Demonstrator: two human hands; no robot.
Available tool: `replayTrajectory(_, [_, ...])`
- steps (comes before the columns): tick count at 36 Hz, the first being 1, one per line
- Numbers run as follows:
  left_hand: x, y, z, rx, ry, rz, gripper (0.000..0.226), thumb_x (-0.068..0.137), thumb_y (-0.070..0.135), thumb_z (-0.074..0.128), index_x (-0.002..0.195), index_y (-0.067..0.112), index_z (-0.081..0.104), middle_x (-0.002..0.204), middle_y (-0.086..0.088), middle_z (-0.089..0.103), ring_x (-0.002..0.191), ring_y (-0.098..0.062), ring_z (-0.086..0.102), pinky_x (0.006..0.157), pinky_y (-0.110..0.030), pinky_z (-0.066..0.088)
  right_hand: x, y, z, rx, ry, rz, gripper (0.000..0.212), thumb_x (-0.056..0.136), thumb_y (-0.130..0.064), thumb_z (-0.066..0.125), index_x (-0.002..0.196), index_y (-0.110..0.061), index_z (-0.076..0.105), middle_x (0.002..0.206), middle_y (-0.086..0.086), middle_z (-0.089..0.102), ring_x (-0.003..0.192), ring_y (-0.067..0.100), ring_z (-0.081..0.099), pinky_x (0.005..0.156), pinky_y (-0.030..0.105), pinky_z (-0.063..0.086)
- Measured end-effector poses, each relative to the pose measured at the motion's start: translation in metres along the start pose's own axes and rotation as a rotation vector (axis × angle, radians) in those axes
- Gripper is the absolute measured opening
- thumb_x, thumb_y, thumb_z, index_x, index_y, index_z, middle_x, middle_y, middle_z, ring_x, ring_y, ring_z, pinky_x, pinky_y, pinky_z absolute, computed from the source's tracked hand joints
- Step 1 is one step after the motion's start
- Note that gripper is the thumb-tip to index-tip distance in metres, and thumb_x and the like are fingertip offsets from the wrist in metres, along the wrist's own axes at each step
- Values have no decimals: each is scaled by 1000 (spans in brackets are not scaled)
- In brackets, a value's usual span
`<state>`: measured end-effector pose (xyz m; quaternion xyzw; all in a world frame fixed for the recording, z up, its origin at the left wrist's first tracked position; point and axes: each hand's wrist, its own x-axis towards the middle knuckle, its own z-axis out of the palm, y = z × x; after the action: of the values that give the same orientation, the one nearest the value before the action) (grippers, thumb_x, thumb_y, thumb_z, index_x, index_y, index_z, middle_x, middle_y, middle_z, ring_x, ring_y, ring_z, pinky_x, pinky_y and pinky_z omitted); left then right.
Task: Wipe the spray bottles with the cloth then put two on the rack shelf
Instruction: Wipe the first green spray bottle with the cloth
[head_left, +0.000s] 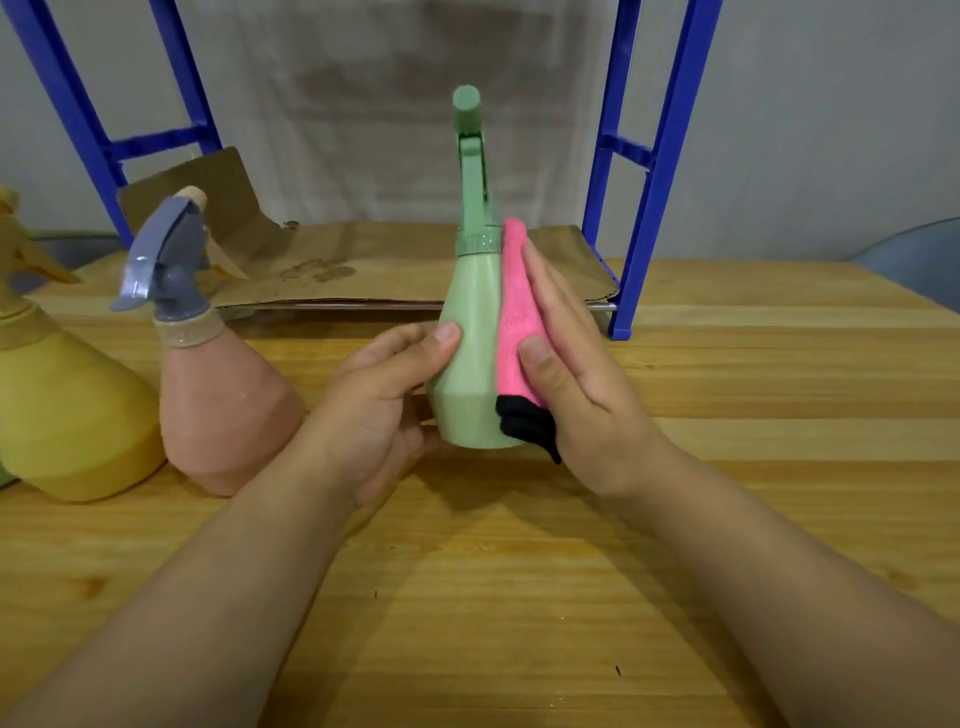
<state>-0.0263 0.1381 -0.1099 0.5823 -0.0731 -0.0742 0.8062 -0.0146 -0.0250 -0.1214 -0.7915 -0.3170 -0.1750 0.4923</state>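
Wiping was under way on the green spray bottle, which stood upright near the middle of the wooden surface, its long axis vertical and its nozzle pointing away toward the blue rack. The left hand gripped the bottle's left flank, thumb curled onto the body, steadying it. The right hand lay flat with fingers straight, pressing the folded pink cloth against the bottle's right side, so cloth sat between palm and bottle. Both forearms reached in from below, roughly equally near. The rack's cardboard-lined shelf lay just behind the bottle. A pink spray bottle and a yellow spray bottle stood to the left, apparently waiting.
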Motion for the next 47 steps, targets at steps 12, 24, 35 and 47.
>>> replayTrajectory(12, [-1,-3,2,132,-117,-33,49,70,36,64,118,26,63,106,-2,72,93,-19,69,68,-34,57,-3,0,-2,-161,-33,26,63,99,-42,33,154,-27,6,161,-15,8,148,4,7,121,42,16])
replayTrajectory(24, [-2,1,-4,13,-68,27,45,74,29,63,117,18,62,101,-9,71,85,-23,70,62,-36,55,-2,0,-4,257,-47,137,64,93,-59,38,151,-39,18,157,-13,25,146,8,22,118,50,21])
replayTrajectory(35, [0,-3,-1,125,-82,-31,57,63,40,71,118,29,61,106,-5,71,87,-21,71,63,-35,55,-7,-6,1,-167,-108,58,74,95,-50,37,154,-28,-2,161,-16,1,147,1,1,122,41,15])
replayTrajectory(47, [-6,4,-5,11,39,107,39,63,31,69,100,19,65,90,-6,73,76,-23,69,52,-34,54,-12,-13,-3,27,-96,98,66,93,-52,40,152,-38,14,155,-17,28,142,0,25,117,41,28])
